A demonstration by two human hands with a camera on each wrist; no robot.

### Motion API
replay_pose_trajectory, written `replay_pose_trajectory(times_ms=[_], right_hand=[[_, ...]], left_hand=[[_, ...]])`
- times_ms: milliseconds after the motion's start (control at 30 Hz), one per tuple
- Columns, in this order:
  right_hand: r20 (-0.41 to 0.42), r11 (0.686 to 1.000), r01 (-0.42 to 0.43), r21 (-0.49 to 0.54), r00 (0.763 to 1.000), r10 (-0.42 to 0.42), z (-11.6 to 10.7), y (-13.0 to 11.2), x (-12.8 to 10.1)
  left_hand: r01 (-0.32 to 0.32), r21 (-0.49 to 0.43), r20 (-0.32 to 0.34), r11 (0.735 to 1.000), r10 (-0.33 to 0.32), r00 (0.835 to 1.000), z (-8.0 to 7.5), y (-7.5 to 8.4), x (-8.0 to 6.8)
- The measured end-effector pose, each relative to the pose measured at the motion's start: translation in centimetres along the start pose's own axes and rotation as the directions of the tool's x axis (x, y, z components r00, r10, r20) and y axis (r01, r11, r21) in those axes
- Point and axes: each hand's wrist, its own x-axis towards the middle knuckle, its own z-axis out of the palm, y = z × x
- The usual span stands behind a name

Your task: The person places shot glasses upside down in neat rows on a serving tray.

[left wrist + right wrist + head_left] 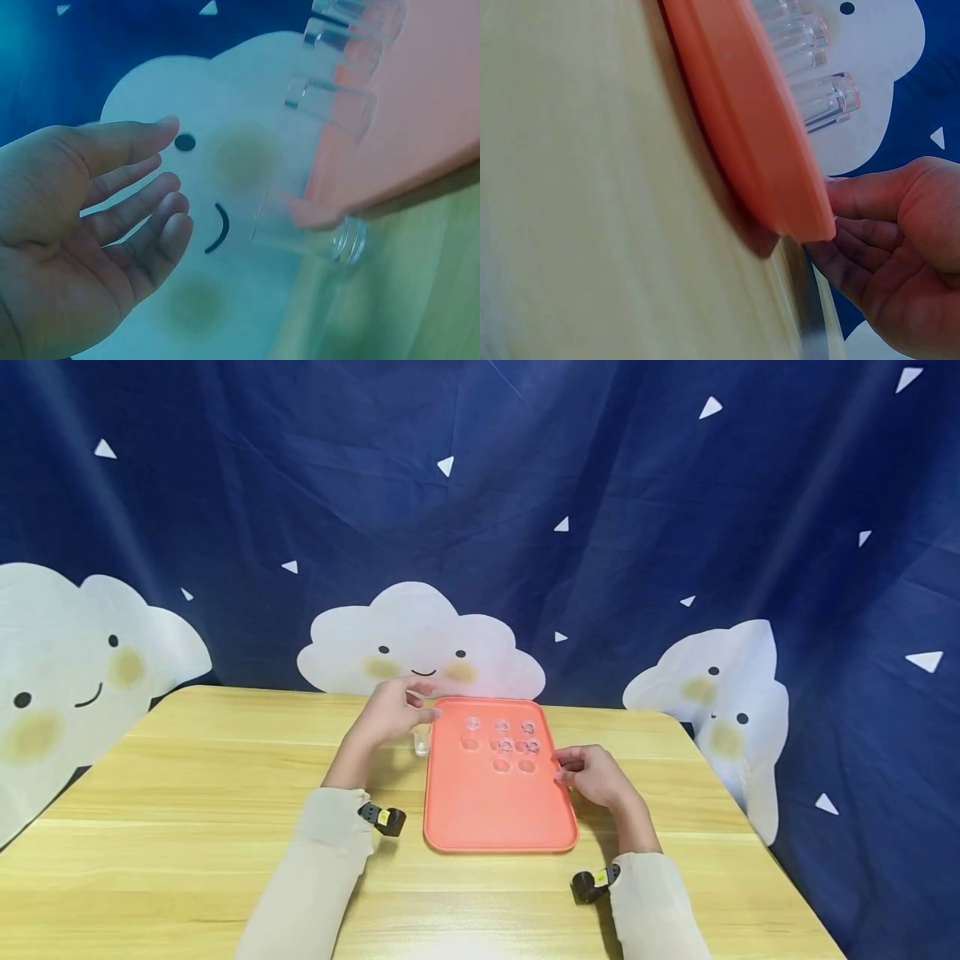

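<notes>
An orange tray (495,810) lies on the wooden table (187,793) and carries several small clear cups (501,745) in rows at its far end. One more clear cup (422,742) stands on the table just off the tray's left rim. My left hand (390,714) hovers over that cup with relaxed, spread fingers and holds nothing; the left wrist view shows the left hand (90,225) apart from the cup (315,229). At the tray's right rim, my right hand (588,772) has curled fingers. In the right wrist view the right hand (885,240) pinches the tray (742,112) by its rim.
A dark blue cloth backdrop with white smiling clouds (420,643) hangs right behind the table. Small black cameras sit on both wrists (382,818). The tray's near half is bare. The table's right edge (750,835) runs close to my right arm.
</notes>
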Motion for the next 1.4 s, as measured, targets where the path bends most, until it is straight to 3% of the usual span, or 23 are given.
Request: replay_pose_trajectory(times_ms=[233, 500, 800, 1200, 1400], right_hand=[[-0.002, 1.000, 0.002, -0.003, 1.000, -0.002, 0.0, 0.1, 0.0], [-0.004, 1.000, 0.015, -0.012, 1.000, -0.015, -0.1, 0.3, -0.1], [-0.009, 1.000, 0.018, -0.003, 1.000, -0.018, -0.1, 0.3, -0.1], [-0.003, 1.000, 0.022, -0.001, 1.000, -0.022, 0.0, 0.3, 0.1], [0.000, 1.000, 0.018, -0.004, 1.000, -0.018, 0.0, 0.2, 0.1]], left_hand=[[0.020, -0.008, 0.052, 1.000, -0.019, 0.998, -1.0, -1.5, -0.3], [0.086, -0.038, 0.126, 0.996, -0.081, 0.989, -0.7, -3.2, -0.4], [0.175, -0.062, 0.231, 0.983, -0.156, 0.960, -0.1, -4.8, -0.7], [0.164, -0.086, 0.251, 0.983, -0.138, 0.958, 0.7, -5.7, -0.8], [0.162, -0.049, 0.232, 0.986, -0.146, 0.962, 1.0, -5.7, -0.9]])
